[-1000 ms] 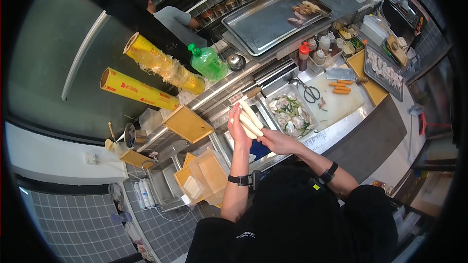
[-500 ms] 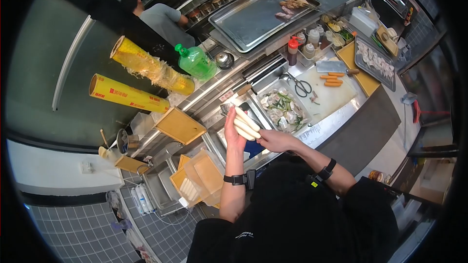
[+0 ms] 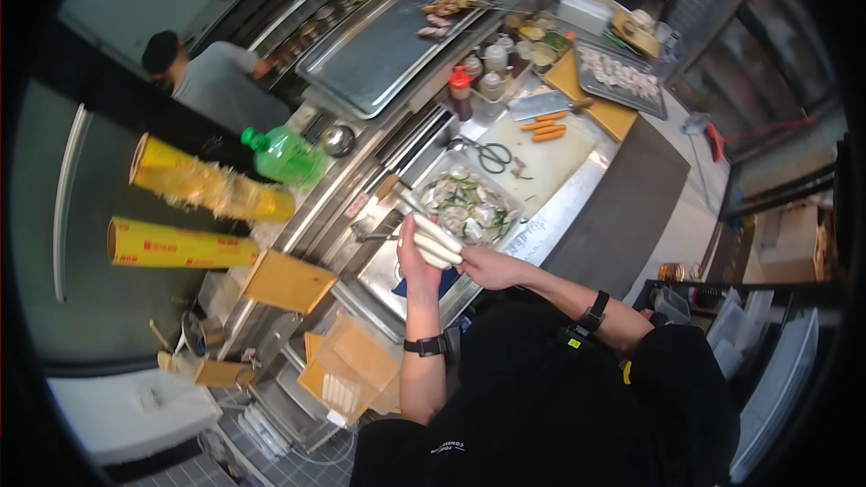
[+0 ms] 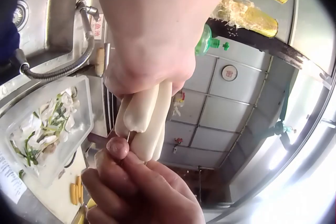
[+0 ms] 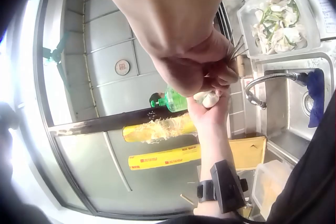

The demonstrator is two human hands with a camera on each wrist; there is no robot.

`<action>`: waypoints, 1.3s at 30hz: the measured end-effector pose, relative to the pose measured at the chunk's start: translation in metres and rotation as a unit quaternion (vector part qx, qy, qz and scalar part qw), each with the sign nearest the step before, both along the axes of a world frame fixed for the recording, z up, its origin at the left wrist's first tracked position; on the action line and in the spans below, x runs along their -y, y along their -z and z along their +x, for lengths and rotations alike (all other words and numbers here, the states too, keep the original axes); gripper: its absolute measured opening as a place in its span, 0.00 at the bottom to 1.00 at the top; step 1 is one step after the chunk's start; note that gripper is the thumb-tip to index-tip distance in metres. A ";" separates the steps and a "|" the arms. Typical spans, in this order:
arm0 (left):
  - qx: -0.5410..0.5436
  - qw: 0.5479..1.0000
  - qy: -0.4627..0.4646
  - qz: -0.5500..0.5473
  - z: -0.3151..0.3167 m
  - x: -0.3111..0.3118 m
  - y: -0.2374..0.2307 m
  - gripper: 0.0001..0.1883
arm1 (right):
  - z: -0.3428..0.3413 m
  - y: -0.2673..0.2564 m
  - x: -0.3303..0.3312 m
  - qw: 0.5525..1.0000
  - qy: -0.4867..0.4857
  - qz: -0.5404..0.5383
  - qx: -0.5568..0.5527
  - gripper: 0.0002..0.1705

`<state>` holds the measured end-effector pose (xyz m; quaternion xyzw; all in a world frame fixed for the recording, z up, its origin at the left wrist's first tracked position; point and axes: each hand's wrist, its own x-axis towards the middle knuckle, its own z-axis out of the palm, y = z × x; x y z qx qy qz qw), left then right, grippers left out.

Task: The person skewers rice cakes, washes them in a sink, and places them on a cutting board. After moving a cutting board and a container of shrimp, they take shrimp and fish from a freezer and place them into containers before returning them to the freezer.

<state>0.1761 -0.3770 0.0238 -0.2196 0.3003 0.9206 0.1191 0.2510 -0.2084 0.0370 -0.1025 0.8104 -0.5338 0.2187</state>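
Several white, log-shaped rice cakes (image 3: 436, 242) lie side by side in my left hand (image 3: 419, 257), whose fingers grip them. Close against their near ends is my right hand (image 3: 494, 268), thumb and fingertips pinching a thin skewer (image 4: 128, 136) that shows at the end of one rice cake in the left wrist view. In the right wrist view, several thin skewers (image 5: 239, 49) stick out beside my right hand (image 5: 197, 69), and a rice cake end (image 5: 210, 99) peeks out below. Much of the rice cakes is hidden by my left palm.
Beyond my hands is a tub of pale pieces and greens (image 3: 465, 203). Scissors (image 3: 494, 158), orange sticks (image 3: 548, 126) and a cleaver (image 3: 538, 105) lie on the cutting board (image 3: 577, 149). The sink (image 5: 286, 108) is below my hands; yellow film rolls (image 3: 185, 243) stand left. Another person (image 3: 221, 81) is behind the counter.
The head view has turned, shifting the counter leftward and down in the picture. Both hands stay together around the rice cakes, with my right hand still at their near ends.
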 end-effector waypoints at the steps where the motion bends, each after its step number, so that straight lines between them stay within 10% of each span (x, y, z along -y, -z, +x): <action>1: -0.003 1.000 -0.001 0.030 0.005 -0.008 -0.006 0.20 | 0.001 -0.003 -0.006 1.000 0.015 0.005 0.000 0.11; 11: -0.002 0.994 0.094 -0.055 0.018 -0.086 -0.028 0.32 | 0.016 -0.043 -0.095 0.997 -0.031 0.008 0.074 0.19; 14: -0.006 0.996 0.010 0.091 -0.003 -0.078 0.002 0.29 | 0.006 -0.033 -0.160 0.981 -0.102 -0.157 0.051 0.34; 17: -0.051 0.958 -0.076 -0.273 0.001 -0.088 -0.025 0.31 | -0.021 -0.026 -0.260 0.976 -0.054 -0.138 0.158 0.23; 19: -0.010 0.965 -0.163 -0.206 0.011 -0.085 -0.033 0.28 | -0.037 0.024 -0.335 0.983 0.038 -0.109 0.141 0.15; 21: 0.017 0.909 -0.210 -0.361 0.030 -0.087 -0.032 0.27 | -0.044 0.063 -0.399 0.987 0.132 0.051 -0.078 0.11; 24: 0.011 0.887 -0.297 -0.353 0.057 -0.091 -0.044 0.28 | -0.052 0.095 -0.464 0.964 0.259 0.020 0.054 0.10; 27: 0.034 0.874 -0.325 -0.361 0.101 -0.108 -0.058 0.29 | -0.042 0.145 -0.491 0.954 0.255 0.151 -0.052 0.09; 31: -0.016 0.791 -0.299 -0.533 0.096 -0.141 -0.063 0.28 | -0.030 0.126 -0.488 0.978 0.165 0.031 0.125 0.09; 35: -0.037 0.855 -0.226 -0.465 0.057 -0.180 -0.059 0.29 | -0.006 0.119 -0.481 0.981 0.171 0.061 0.065 0.09; 37: -0.205 0.807 -0.177 -0.525 0.032 -0.218 -0.061 0.30 | 0.009 0.111 -0.486 0.976 0.187 0.021 0.108 0.09; 39: -0.090 0.914 -0.136 -0.372 0.008 -0.238 -0.051 0.29 | 0.027 0.097 -0.497 0.973 0.204 0.026 0.100 0.09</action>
